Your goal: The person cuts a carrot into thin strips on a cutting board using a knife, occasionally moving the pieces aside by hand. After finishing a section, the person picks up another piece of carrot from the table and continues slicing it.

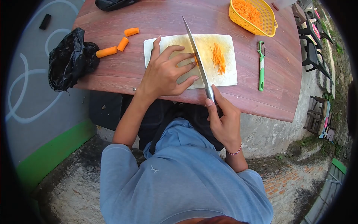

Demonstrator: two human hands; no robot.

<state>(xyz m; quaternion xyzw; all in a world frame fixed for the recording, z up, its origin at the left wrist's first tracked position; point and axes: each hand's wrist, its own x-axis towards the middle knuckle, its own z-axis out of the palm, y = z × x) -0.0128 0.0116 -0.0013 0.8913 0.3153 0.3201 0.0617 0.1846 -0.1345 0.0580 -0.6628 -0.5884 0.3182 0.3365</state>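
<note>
My right hand (225,118) is closed around the handle of a kitchen knife (201,66), its long blade crossing the white cutting board (228,42) with the tip past the far edge. My left hand (166,71) lies over the board's left half, fingers spread, with several fingertips close against the blade. A bit of orange carrot (196,59) shows between the fingertips and the blade; most of it is hidden. Right of the knife, a small heap of carrot strips (218,59) rests on the board.
A yellow basket (271,23) holds shredded carrot (247,12) at the back right. Beside the board lies a green-and-white peeler (261,67). Several carrot pieces (106,52) and a black plastic bag (72,59) are at the left. The wooden table's (238,98) near edge curves before me.
</note>
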